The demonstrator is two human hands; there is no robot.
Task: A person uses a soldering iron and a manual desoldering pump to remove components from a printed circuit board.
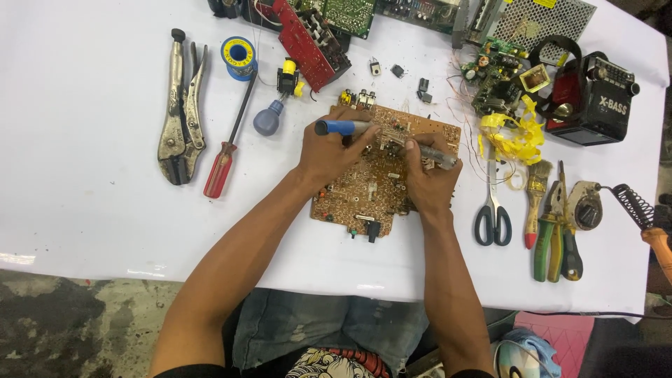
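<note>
A brown circuit board (381, 175) lies flat near the middle of the white table (84, 210), tilted slightly, its solder side up, with black parts poking out at its near edge. A blue-handled tool (341, 127) lies across its far left corner; a grey metal tool (435, 157) rests over its right side.

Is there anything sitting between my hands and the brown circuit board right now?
Nothing visible. The left hand with its blue-handled tool and the right hand with its grey tool rest directly on the brown circuit board.
</note>
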